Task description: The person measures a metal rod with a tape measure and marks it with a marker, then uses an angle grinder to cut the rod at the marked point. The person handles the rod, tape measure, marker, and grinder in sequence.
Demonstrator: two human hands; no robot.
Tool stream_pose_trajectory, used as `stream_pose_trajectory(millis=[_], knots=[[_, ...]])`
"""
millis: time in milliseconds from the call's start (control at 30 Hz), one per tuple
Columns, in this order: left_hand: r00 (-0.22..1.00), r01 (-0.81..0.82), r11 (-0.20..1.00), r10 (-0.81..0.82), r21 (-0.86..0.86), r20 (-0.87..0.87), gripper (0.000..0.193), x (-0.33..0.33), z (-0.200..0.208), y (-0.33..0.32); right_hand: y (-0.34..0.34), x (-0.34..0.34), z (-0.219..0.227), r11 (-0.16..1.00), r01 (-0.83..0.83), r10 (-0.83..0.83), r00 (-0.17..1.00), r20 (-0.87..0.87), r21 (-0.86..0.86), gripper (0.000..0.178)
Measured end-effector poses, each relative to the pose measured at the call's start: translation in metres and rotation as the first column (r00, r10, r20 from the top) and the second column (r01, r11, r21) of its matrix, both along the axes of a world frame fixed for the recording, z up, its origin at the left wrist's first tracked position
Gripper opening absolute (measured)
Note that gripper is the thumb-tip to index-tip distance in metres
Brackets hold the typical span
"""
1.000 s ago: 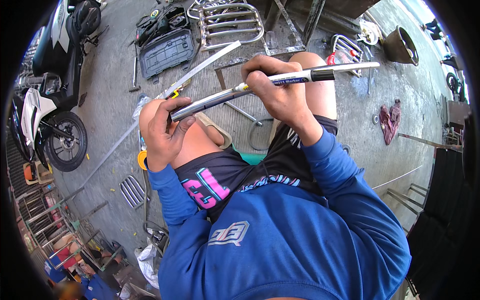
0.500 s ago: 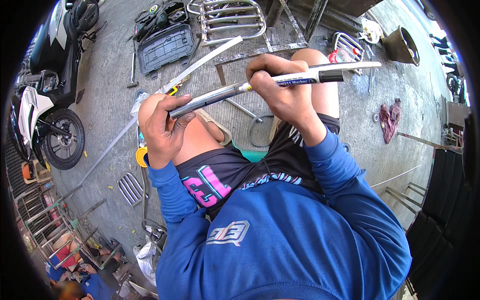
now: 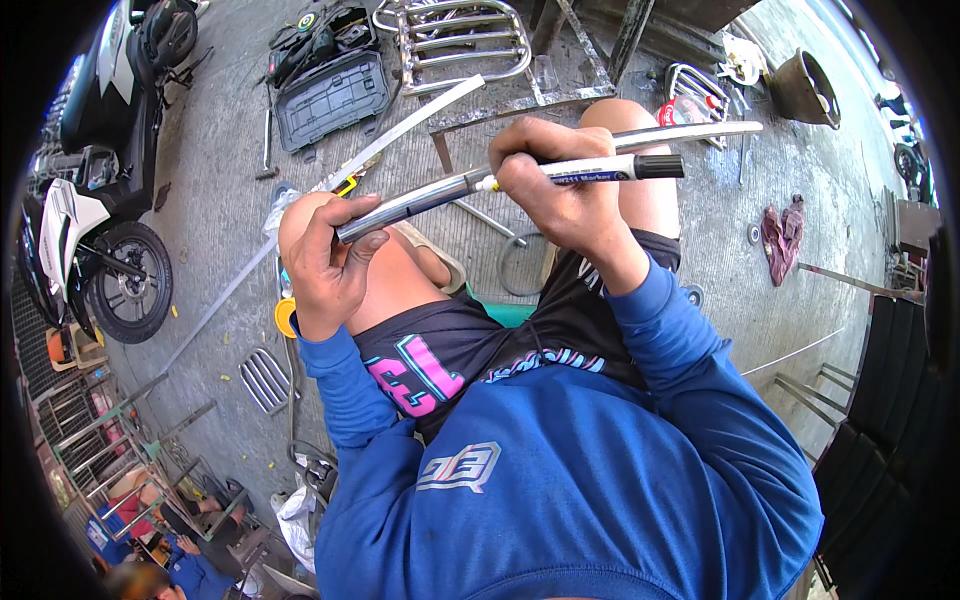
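A long, slightly bent shiny metal tube [image 3: 418, 204] is held out over my knees, rising toward the right. My left hand [image 3: 330, 265] pinches its left end between thumb and fingers. In my right hand [image 3: 562, 195] is a white marker [image 3: 605, 169] with a black cap on its back end. The yellowish tip of the marker points left and meets the tube near its middle. Part of the tube is hidden by my right fingers, and its far end shows beyond them to the right.
Ahead lie an open black tool case [image 3: 333, 98], a chrome rack [image 3: 460, 45], and a flat metal bar [image 3: 405, 130]. Motorcycles [image 3: 75, 235] stand at left. A bucket [image 3: 803, 92] and a maroon rag [image 3: 783, 240] are at right. Another person [image 3: 190, 560] sits at lower left.
My right hand has shifted slightly left with the marker, and the marker's tip now touches the tube a little nearer my left hand. My left hand keeps its hold.
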State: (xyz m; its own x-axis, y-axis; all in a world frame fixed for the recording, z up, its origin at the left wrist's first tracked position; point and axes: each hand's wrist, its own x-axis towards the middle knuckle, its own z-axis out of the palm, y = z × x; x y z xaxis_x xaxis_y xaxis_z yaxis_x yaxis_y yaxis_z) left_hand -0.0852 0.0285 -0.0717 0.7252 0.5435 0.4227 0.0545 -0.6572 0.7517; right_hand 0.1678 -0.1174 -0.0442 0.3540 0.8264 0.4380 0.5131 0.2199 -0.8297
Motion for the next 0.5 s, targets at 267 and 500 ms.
stream_pose_trajectory(millis=[267, 500], knots=[[0.999, -0.018, 1.0, 0.019, 0.011, -0.048, 0.043, -0.0012, 0.0028, -0.0006, 0.0055, 0.0005, -0.0023, 0.997, 0.009, -0.009, 1.0, 0.005, 0.071, 0.005], [0.999, -0.014, 0.996, 0.009, -0.091, -0.051, 0.04, -0.0015, 0.0009, -0.0002, 0.0097, 0.0033, -0.0085, 0.994, 0.034, -0.011, 0.978, -0.209, 0.105, 0.009]])
